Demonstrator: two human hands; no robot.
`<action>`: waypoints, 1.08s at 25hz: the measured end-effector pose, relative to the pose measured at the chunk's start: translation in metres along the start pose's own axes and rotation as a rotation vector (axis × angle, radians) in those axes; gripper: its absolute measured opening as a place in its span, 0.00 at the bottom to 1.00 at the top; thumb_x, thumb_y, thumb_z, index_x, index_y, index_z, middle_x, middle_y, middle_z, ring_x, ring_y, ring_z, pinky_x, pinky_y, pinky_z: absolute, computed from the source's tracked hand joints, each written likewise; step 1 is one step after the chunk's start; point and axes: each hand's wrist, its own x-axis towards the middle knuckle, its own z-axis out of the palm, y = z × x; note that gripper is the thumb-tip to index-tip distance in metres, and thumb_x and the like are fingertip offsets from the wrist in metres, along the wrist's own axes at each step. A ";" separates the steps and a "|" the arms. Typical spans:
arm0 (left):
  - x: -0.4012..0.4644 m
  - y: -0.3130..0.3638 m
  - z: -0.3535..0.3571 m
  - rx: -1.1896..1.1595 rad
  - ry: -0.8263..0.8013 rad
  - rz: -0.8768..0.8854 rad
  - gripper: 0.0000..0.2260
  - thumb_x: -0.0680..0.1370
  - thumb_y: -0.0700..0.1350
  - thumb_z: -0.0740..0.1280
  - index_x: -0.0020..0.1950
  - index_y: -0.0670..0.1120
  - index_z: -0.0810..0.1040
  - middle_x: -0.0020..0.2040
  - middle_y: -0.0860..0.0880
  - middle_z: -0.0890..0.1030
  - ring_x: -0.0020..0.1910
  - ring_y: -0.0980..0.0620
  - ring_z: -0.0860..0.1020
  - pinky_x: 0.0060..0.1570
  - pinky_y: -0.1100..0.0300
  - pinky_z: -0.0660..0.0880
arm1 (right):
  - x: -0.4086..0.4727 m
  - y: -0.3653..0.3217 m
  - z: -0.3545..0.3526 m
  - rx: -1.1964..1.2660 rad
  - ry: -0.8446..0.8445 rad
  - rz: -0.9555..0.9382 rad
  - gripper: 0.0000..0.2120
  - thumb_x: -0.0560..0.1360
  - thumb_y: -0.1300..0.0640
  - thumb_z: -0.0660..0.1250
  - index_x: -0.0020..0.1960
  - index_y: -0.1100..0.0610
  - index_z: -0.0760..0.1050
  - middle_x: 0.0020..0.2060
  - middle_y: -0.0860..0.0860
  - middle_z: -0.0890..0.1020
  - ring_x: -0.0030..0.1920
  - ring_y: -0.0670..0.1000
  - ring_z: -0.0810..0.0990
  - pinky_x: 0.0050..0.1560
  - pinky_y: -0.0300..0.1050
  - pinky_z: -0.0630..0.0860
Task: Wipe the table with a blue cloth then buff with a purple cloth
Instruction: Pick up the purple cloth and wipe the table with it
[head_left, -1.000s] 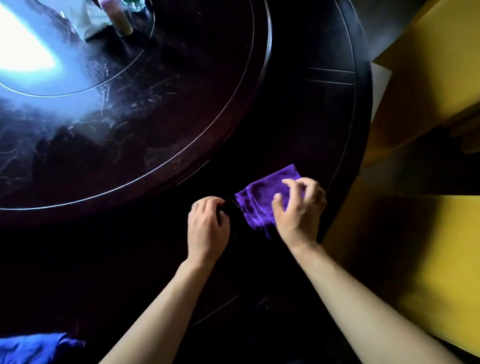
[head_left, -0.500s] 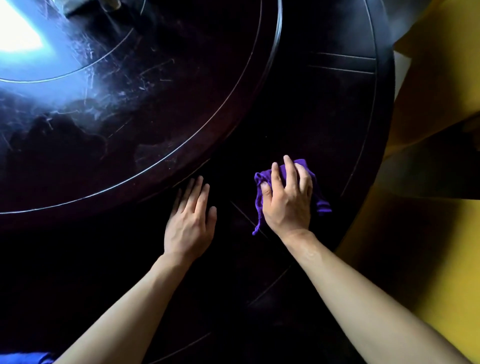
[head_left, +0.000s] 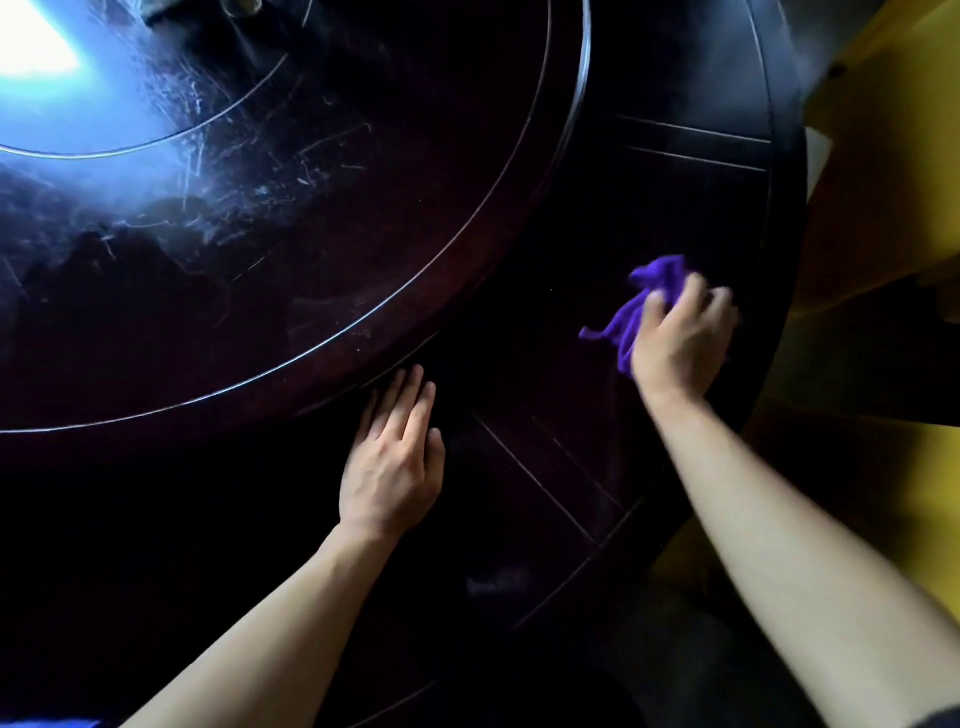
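A purple cloth (head_left: 647, 301) lies crumpled on the outer ring of the dark round table (head_left: 691, 197), near its right edge. My right hand (head_left: 683, 338) presses on the cloth and grips it, covering most of it; the hand looks blurred. My left hand (head_left: 392, 462) rests flat on the table with fingers together, palm down, holding nothing, to the left of the cloth. A sliver of blue cloth (head_left: 52, 723) shows at the bottom left corner.
A raised round turntable (head_left: 311, 234) with scratches and a bright glare fills the upper left. Some objects stand at its top edge, cut off. Yellow chairs (head_left: 909, 156) stand beyond the table's right edge.
My right hand took the spread purple cloth, bunched it and slid it to the right and away from me. My left hand flattened on the table and stayed there.
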 end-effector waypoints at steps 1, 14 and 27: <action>-0.001 0.001 0.000 0.000 -0.001 0.000 0.23 0.81 0.47 0.57 0.76 0.41 0.67 0.79 0.44 0.63 0.80 0.49 0.58 0.78 0.48 0.57 | 0.025 -0.004 0.005 0.010 -0.009 0.091 0.20 0.79 0.47 0.59 0.62 0.60 0.74 0.58 0.64 0.76 0.59 0.67 0.74 0.61 0.57 0.69; 0.001 0.000 -0.003 -0.017 0.023 0.050 0.23 0.78 0.40 0.57 0.74 0.37 0.70 0.77 0.39 0.67 0.77 0.42 0.64 0.76 0.45 0.60 | -0.132 -0.019 -0.037 0.240 -0.502 -1.335 0.20 0.72 0.47 0.71 0.61 0.55 0.80 0.47 0.54 0.82 0.42 0.56 0.78 0.43 0.49 0.78; 0.000 0.004 -0.009 -0.059 -0.009 0.019 0.23 0.79 0.40 0.53 0.74 0.37 0.69 0.77 0.40 0.67 0.78 0.43 0.63 0.76 0.43 0.62 | -0.213 0.042 -0.084 0.141 -0.439 -0.699 0.18 0.74 0.53 0.67 0.63 0.54 0.79 0.44 0.50 0.79 0.44 0.54 0.79 0.45 0.52 0.80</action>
